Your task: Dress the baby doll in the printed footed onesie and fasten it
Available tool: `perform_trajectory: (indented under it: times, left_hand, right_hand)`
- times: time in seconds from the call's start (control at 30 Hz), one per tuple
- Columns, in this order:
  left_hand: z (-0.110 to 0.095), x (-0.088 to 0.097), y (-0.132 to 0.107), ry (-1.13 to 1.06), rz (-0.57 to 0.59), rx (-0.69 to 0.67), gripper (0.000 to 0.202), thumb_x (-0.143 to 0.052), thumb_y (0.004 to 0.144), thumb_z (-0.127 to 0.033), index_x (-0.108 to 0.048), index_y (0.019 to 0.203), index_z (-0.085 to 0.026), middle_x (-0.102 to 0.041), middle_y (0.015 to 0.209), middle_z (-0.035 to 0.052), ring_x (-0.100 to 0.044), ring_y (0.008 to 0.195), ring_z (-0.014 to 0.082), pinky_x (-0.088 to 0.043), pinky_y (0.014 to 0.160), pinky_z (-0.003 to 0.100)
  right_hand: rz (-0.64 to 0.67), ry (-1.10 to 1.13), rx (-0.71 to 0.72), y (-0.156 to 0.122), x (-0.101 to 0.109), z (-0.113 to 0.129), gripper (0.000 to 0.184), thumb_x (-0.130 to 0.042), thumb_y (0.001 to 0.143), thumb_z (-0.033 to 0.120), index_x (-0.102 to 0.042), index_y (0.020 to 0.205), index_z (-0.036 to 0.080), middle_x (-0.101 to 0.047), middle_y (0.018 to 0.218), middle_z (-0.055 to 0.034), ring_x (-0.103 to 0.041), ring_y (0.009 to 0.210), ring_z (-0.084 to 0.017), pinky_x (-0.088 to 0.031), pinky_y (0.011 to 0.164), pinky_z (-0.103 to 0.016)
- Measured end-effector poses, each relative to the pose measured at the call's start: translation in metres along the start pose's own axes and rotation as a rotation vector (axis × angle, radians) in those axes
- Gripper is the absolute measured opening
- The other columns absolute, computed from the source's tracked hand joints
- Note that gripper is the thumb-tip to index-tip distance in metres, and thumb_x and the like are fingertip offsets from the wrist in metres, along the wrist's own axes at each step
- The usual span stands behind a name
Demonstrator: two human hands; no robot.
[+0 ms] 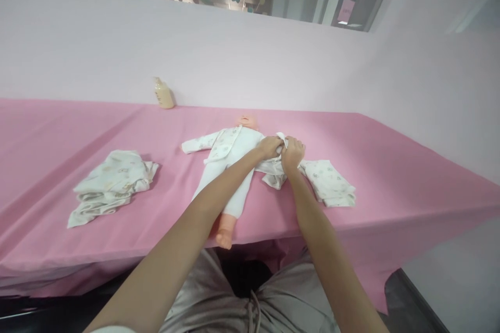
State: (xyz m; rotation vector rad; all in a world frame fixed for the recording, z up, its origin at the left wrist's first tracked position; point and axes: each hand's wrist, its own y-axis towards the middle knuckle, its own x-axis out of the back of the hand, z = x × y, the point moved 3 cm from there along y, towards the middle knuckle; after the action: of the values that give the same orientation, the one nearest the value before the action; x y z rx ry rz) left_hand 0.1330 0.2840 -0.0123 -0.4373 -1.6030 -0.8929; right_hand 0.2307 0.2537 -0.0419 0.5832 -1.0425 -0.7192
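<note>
Both hands on doll's jacket, bottle beyond

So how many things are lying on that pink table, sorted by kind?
Baby doll: 1
Loose printed garments: 2, a crumpled one on the left and a folded one on the right
Bottle: 1
Total: 4
Both hands, left hand and right hand, grip the doll's jacket sleeve.

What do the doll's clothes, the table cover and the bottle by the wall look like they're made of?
The doll's clothes look like soft matte cotton knit; they crease and drape, and both hands bunch one sleeve. The table cover seems a thin pink sheet, plastic or fabric, slightly shiny, with long fold ridges. The bottle looks like smooth beige plastic, though it is too small to be sure.
</note>
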Motion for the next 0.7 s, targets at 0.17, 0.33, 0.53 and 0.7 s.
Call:
perform_trajectory:
  times: [0.17, 0.33, 0.53, 0.7]
  left_hand:
    - [0.004, -0.003, 0.003, -0.041, -0.031, 0.050, 0.028, -0.050, 0.073, -0.018, -0.065, 0.097, -0.015, -0.068, 0.098, 0.0097, -0.063, 0.090, 0.0234, -0.049, 0.074, 0.029]
    - [0.004, -0.003, 0.003, -0.044, -0.018, 0.065, 0.028, -0.049, 0.076, -0.019, -0.067, 0.098, -0.019, -0.068, 0.103, 0.0075, -0.063, 0.094, 0.0219, -0.048, 0.078, 0.028]
    - [0.004, -0.005, 0.004, 0.000, -0.028, 0.154, 0.040, -0.049, 0.083, -0.031, -0.056, 0.120, -0.019, -0.068, 0.103, 0.0097, -0.062, 0.097, 0.0253, -0.045, 0.084, 0.033]
    - [0.003, -0.007, 0.003, 0.023, -0.061, 0.269, 0.049, -0.040, 0.089, -0.036, -0.041, 0.132, -0.012, -0.065, 0.110, 0.0142, -0.062, 0.099, 0.0263, -0.044, 0.083, 0.033]
  right_hand:
    - [-0.053, 0.082, 0.016, -0.002, 0.002, 0.004, 0.030, -0.035, 0.086, 0.014, -0.063, 0.098, 0.016, -0.062, 0.091, -0.0097, -0.049, 0.091, -0.022, -0.036, 0.081, -0.032]
    - [-0.196, 0.270, -0.149, -0.001, 0.009, 0.010, 0.028, -0.035, 0.086, 0.015, -0.060, 0.098, 0.015, -0.063, 0.097, -0.0080, -0.053, 0.095, -0.018, -0.040, 0.084, -0.028]
    - [-0.344, 0.347, -0.349, 0.007, 0.022, -0.001, 0.026, -0.035, 0.090, 0.027, -0.058, 0.096, 0.015, -0.063, 0.093, -0.0058, -0.057, 0.086, -0.015, -0.042, 0.081, -0.025]
    - [-0.361, 0.299, -0.475, 0.012, 0.027, -0.014, 0.019, -0.050, 0.083, 0.031, -0.061, 0.080, 0.016, -0.055, 0.078, -0.0034, -0.052, 0.074, -0.015, -0.041, 0.076, -0.027]
